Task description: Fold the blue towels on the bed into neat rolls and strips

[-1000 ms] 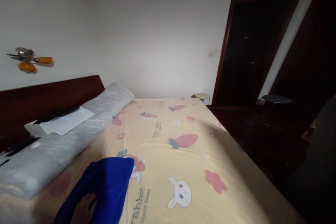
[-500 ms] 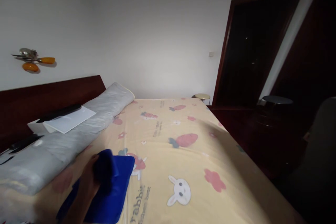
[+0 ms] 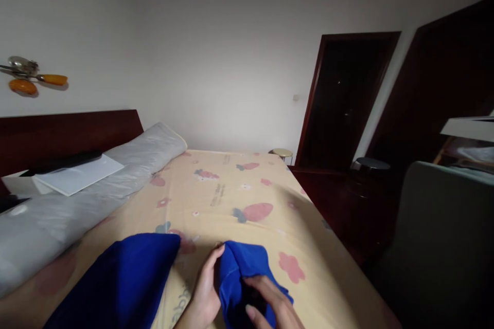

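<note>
Both hands had a grip on the small blue cloth (image 3: pixel 247 272) at the near edge of the bed (image 3: pixel 231 200): the left hand (image 3: pixel 204 293) pressed its fingers along the cloth's left side, thumb side up, while the right hand (image 3: pixel 270 306) lay over the lower right part with fingers curled onto the fabric. Whether either hand had fully clenched the cloth could not be told; both plainly touched it. The bunched piece sat between the two hands, its long axis running away from the person toward the foot of the frame's upper right, and neither hand was clearly nearer.

Just left of it, apart by a strip of printed sheet, lay a larger blue cloth (image 3: pixel 123 277), spread flat and reaching off the lower edge. Farther left, a long grey bolster (image 3: pixel 96 185) ran along the dark headboard (image 3: pixel 69 133), with a white sheet of paper (image 3: pixel 77 177) resting on it. To the right stood a grey chair back (image 3: pixel 440 236), well apart, and a dark doorway (image 3: pixel 343 97) beyond. Nothing lay between the hands and the cloth.
</note>
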`<state>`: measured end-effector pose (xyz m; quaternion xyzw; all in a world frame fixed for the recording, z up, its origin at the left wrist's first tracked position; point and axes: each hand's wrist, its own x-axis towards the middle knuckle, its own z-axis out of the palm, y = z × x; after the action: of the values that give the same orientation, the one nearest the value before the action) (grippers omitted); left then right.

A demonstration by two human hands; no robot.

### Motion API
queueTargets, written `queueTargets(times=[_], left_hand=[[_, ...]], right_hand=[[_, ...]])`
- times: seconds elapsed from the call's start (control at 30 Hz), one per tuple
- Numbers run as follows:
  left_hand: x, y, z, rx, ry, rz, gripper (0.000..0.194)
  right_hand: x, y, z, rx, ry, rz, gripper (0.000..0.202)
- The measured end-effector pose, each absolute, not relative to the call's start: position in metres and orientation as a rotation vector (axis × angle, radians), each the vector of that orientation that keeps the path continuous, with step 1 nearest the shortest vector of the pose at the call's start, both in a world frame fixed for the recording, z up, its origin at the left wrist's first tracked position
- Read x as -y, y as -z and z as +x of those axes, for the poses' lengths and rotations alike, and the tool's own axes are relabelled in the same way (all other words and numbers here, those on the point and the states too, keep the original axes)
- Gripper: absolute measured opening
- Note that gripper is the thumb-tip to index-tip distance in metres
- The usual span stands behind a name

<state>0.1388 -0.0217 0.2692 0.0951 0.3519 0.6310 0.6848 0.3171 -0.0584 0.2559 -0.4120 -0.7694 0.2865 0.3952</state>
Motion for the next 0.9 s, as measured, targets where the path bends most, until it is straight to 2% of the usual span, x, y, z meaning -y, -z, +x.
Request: queueTargets(times=[0.1,0.27,0.4,0.53,0.7,0.8,0.9], left_hand=[[0.034,-0.276,0.135,-0.787,-1.396,0.124,0.009],[0.044,-0.277,0.134,-0.839,-1.339,0.099,0.015],[0.041,-0.278,0.128,-0.885,-1.367,0.147,0.016],[0.036,-0.264,0.125,-0.908,-1.359,0.239,0.017],[0.038,-0.24,0.134,-0.991,-1.309,0.674,0.028],[0.04,-0.239,0.136,-0.939,-1.224,0.925,0.039],[0.04,-0.243,0.134,-0.934,-1.164,1.011,0.042]], right_hand=[[0.052,-0.242,0.305,1.833,-0.761,-1.027,0.043],[0.04,-0.194,0.281,1.498,-0.817,-1.183,0.046],[0.041,-0.17,0.26,1.187,-0.819,-1.213,0.037],[0.055,-0.169,0.238,1.057,-1.114,-0.984,0.047],[0.064,-0.184,0.23,0.75,-1.316,-0.811,0.042],[0.064,-0.188,0.235,0.628,-1.397,-0.742,0.038],[0.065,-0.186,0.239,0.559,-1.487,-0.63,0.031]])
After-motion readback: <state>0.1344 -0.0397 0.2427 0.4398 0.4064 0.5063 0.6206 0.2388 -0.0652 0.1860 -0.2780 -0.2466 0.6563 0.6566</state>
